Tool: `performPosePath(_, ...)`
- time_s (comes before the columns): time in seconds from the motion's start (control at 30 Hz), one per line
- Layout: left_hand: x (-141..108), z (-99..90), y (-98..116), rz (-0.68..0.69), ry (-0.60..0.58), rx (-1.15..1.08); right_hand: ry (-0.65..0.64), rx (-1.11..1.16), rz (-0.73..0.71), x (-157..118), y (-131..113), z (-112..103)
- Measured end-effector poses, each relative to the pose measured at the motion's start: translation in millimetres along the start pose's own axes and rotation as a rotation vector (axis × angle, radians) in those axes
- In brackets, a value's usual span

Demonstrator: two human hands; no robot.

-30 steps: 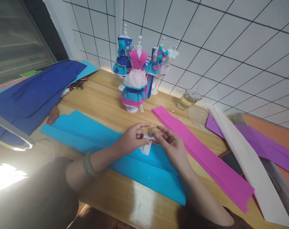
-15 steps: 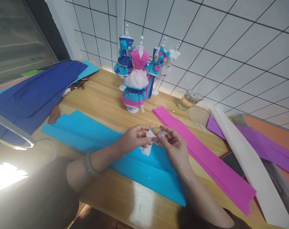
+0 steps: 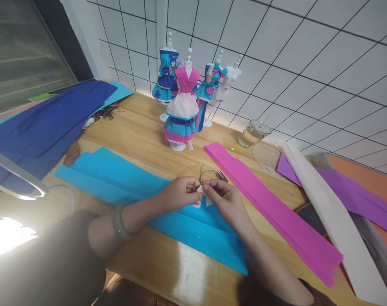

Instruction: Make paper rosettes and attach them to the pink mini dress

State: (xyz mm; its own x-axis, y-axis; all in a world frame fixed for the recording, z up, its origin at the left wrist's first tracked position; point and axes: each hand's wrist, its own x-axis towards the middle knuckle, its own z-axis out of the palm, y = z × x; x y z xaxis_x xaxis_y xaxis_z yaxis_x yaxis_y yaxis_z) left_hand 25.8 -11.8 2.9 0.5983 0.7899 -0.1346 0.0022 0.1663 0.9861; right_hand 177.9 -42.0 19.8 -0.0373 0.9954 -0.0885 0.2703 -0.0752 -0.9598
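Between my two hands is a small pleated piece of white paper [image 3: 200, 189], pinched by the fingertips of both. My left hand [image 3: 183, 194], with a bangle at the wrist, is closed on its left side. My right hand [image 3: 223, 197] has thumb and index finger pressed together at its right edge. Both hands hover over a wide sheet of blue crepe paper [image 3: 139, 187]. Small white pieces show just below the fingers, partly hidden. Behind the hands lies a ring-shaped metal object [image 3: 209, 171] with a dark end; its kind is unclear.
Miniature dress forms in paper dresses [image 3: 182, 102] stand at the back. A lidded cup [image 3: 254, 132] is near the tiled wall. Pink paper [image 3: 273, 212], white paper [image 3: 337, 221] and purple paper [image 3: 362, 195] lie right. Dark blue paper [image 3: 46, 123] covers the left, near a bright lamp [image 3: 8, 236].
Both hands have lowered slightly and drawn closer together. The fanned white piece is now more covered by the fingers, and the metal ring behind shows more fully.
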Motion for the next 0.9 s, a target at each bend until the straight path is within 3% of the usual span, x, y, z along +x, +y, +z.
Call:
performPosePath(0.23, 2.4, -3.7, -0.6, -0.031, 0.072, -0.085, 0.108, 0.118, 0.017, 4.8, 1.1, -3.7)
performPosePath(0.5, 3.7, -6.3, -0.1, -0.043, 0.103, -0.224, 0.030, 0.381, 0.166, 5.3, 4.0, -5.1)
performPosePath(0.67, 2.3, -4.9, 0.9, -0.016, 0.070, -0.095, -0.041, 0.340, 0.161, 3.2, 0.2, -4.1)
performPosePath(0.9, 3.1, -5.8, -0.6, 0.005, 0.095, -0.126, -0.005, 0.372, 0.188, 4.1, 3.3, -3.1)
